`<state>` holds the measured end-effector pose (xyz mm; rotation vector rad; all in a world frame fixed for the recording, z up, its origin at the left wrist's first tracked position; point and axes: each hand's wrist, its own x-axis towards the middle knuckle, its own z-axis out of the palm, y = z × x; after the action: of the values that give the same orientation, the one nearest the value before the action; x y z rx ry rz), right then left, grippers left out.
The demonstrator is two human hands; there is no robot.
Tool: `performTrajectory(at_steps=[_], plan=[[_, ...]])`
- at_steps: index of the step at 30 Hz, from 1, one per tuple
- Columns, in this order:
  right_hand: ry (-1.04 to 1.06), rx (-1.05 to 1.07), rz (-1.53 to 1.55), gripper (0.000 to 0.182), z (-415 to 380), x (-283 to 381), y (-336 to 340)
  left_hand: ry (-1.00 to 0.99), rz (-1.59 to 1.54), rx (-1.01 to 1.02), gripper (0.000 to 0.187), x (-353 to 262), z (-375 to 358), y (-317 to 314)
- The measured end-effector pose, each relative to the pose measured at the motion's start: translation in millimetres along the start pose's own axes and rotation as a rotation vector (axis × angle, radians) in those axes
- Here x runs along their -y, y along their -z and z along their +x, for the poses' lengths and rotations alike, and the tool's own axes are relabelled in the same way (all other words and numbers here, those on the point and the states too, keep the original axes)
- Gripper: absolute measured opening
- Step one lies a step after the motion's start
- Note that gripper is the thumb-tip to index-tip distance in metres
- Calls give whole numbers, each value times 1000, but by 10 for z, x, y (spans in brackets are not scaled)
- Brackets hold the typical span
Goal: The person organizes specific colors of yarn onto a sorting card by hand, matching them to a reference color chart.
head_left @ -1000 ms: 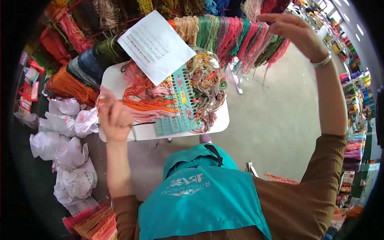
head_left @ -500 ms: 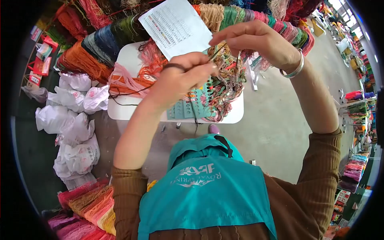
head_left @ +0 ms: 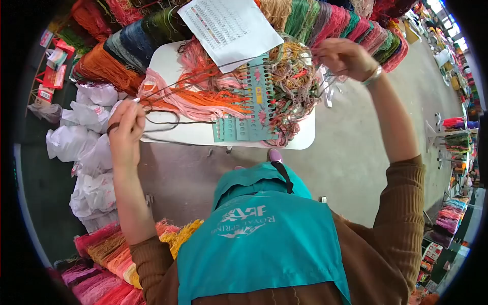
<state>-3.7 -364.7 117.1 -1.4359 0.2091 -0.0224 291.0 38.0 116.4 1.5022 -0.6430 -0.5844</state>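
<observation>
At the left side of the white table, my left hand (head_left: 126, 127) is closed in a pinch on dark thread. Long strands stretch from it across the table to my right hand (head_left: 348, 58), whose curled fingers hold the other end, slightly blurred. A loop of dark thread (head_left: 195, 122) hangs by my left hand and lies along the table's near side. Below the strands are teal cards with punched holes (head_left: 258, 94), with orange thread (head_left: 198, 99), pink thread (head_left: 162, 84) and a tangle of mixed threads (head_left: 295, 76) around them. A printed sheet (head_left: 229, 33) lies behind.
The white table (head_left: 305, 137) has rounded corners. Hanks of coloured thread (head_left: 117, 63) hang on a rail behind it. White plastic bags (head_left: 76, 145) pile up at the left, and more hanks (head_left: 112, 254) are at lower left. Racks of thread (head_left: 457, 137) stand far right.
My hands have moved from close together over the table to wide apart, left hand leftward and right hand rightward. The dark thread is now stretched out between them, and the cards show more fully.
</observation>
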Motion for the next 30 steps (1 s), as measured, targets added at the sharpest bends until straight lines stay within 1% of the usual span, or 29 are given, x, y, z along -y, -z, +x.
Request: performTrajectory(at_steps=[1, 2, 3, 5, 8, 11, 12, 15, 18, 19, 20, 21, 22, 24, 25, 26, 27, 28, 29, 30], plan=[[-103, -37, 136, 29, -168, 62, 205, 20, 1, -45, 21, 71, -12, 102], [-124, -153, 38, 30, -350, 74, 412, 41, 3, -26, 21, 143, -28, 186], [-156, -171, 73, 30, -512, 72, 610, 62, 5, -5, 22, 215, -48, 252], [-240, -412, 108, 30, -797, 31, 881, 100, 1, 12, 23, 346, -81, 291], [-214, -443, 57, 28, -1129, 31, 1094, 155, -4, 10, 24, 526, -96, 238], [-219, -619, 52, 26, -1316, 13, 1123, 204, -32, 60, 23, 608, -105, 53], [-236, -627, 2, 24, -1388, 12, 1168, 214, -54, 78, 22, 647, -102, 3], [-312, -770, -118, 25, -1522, -29, 1189, 240, -80, 71, 20, 694, -96, -239], [-470, -786, -235, 23, -1674, -146, 1346, 246, -17, 158, 21, 843, -98, -496], [-551, -806, -704, 22, -1774, -371, 1568, 258, 17, 181, 22, 880, -124, -595], [-605, -785, -1180, 23, -1859, -723, 1907, 259, 13, 204, 22, 931, -156, -694], [-622, -732, -1660, 26, -1788, -954, 2077, 262, 9, 223, 22, 997, -179, -789], [-635, -841, -1770, 33, -1492, -797, 1499, 235, 14, 270, 22, 1107, -195, -855], [-181, -753, -1301, 41, -885, -763, 879, 219, 29, 338, 22, 1177, -273, -933], [48, -642, -1178, 50, -577, -748, 363, 229, 33, 359, 22, 1169, -316, -980], [137, -493, -1088, 58, -301, -742, -137, 239, 36, 384, 23, 1163, -363, -1014], [150, -348, -919, 62, -93, -668, -725, 262, 39, 380, 23, 1130, -408, -1037], [184, -186, -763, 71, 97, -732, -1154, 284, 40, 378, 23, 1070, -447, -1055], [276, -71, -705, 74, 213, -763, -1532, 303, 40, 376, 23, 1040, -475, -1060], [379, -59, -727, 73, 366, -855, -1828, 309, -2, 384, 23, 1047, -495, -1044]])
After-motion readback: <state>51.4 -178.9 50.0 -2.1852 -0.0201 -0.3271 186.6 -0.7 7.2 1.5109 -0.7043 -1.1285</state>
